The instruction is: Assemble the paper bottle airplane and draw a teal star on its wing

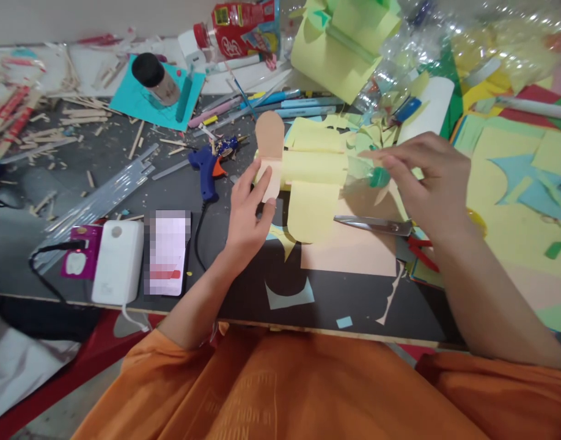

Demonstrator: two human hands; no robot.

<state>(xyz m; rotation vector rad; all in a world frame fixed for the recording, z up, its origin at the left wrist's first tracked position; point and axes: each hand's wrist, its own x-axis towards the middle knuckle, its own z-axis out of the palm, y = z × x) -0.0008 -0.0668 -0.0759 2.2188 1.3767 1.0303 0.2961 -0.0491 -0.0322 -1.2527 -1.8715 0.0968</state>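
Note:
A plastic bottle wrapped in yellow paper [315, 168] lies on its side, its green cap [379, 177] toward the right. Rounded yellow paper flaps spread from it above and below. My left hand [250, 214] is open, fingers apart, resting on a folded peach paper strip [270, 131] at the bottle's left end. Beside the cap, my right hand [429, 183] is closed in a pinch; what it holds, if anything, I cannot make out. Scissors [376, 225] with red handles lie below the cap, partly over a peach sheet [349, 253].
A blue glue gun [208, 171] lies left of my left hand, near clear glue sticks [101, 195]. A phone [170, 253] and white power bank [118, 263] stand near the front edge. Coloured paper [505, 140] covers the right; a red-labelled bottle [244, 27] lies behind.

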